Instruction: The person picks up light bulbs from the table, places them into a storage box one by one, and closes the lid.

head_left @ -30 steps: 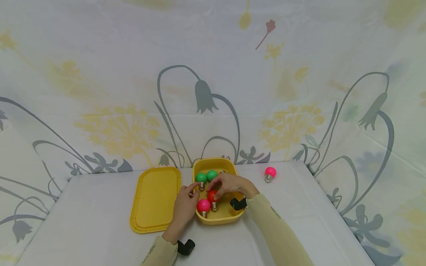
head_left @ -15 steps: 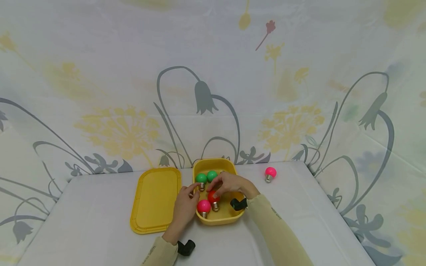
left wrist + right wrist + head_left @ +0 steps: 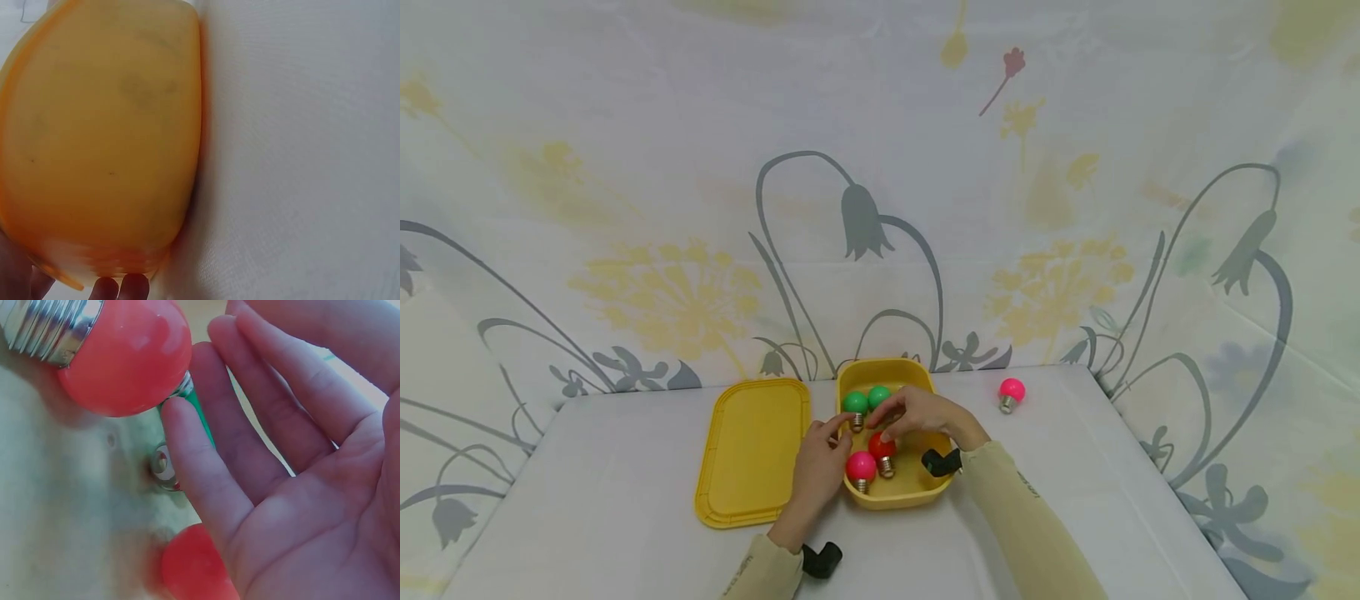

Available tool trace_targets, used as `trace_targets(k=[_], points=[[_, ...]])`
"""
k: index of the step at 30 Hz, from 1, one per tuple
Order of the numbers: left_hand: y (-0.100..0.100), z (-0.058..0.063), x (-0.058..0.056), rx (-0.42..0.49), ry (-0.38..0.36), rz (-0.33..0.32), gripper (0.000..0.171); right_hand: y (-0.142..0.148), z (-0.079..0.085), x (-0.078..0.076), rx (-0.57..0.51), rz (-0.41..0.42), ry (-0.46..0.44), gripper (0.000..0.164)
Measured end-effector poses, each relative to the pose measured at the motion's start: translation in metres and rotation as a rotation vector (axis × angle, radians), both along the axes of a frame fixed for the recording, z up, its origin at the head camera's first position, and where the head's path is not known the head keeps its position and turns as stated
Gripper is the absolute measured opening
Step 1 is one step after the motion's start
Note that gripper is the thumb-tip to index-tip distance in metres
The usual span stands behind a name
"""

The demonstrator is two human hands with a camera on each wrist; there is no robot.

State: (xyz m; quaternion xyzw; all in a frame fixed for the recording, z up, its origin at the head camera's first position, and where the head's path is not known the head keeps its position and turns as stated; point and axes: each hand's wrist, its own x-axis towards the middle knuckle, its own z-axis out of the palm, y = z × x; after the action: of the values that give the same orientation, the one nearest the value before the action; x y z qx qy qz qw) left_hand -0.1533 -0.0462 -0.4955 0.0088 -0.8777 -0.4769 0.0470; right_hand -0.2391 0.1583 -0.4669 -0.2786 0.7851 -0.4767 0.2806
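Yellow tub point(image 3: 904, 501), lower centre, holds 2 green bulbs point(image 3: 855, 402), 1 pink bulb point(image 3: 861, 465), 1 red bulb point(image 3: 881, 450); your left hand point(image 3: 820, 458) grips it, your right hand point(image 3: 922, 414) touches red, grasp unclear.

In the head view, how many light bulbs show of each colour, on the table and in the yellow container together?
Green bulbs: 2
Pink bulbs: 2
Red bulb: 1
Total: 5 visible; the right hand may hide others.

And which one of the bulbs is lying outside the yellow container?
The pink bulb on the white tabletop, right of the yellow container. The red bulb, two green bulbs and the second pink bulb are inside.
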Motion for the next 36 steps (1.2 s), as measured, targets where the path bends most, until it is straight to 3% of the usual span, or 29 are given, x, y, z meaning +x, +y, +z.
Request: trace_targets(k=[22, 27, 36], points=[[0.001, -0.004, -0.003, -0.007, 0.004, 0.001, 0.030, 0.006, 0.009, 0.005, -0.067, -0.035, 0.034, 0.029], [0.001, -0.004, -0.003, 0.002, -0.002, 0.003, 0.030, 0.013, 0.015, 0.009, -0.046, -0.084, 0.080, 0.031], [0.000, -0.002, -0.001, 0.007, 0.015, -0.002, 0.030, 0.026, 0.019, 0.011, -0.096, -0.191, 0.076, 0.035]])
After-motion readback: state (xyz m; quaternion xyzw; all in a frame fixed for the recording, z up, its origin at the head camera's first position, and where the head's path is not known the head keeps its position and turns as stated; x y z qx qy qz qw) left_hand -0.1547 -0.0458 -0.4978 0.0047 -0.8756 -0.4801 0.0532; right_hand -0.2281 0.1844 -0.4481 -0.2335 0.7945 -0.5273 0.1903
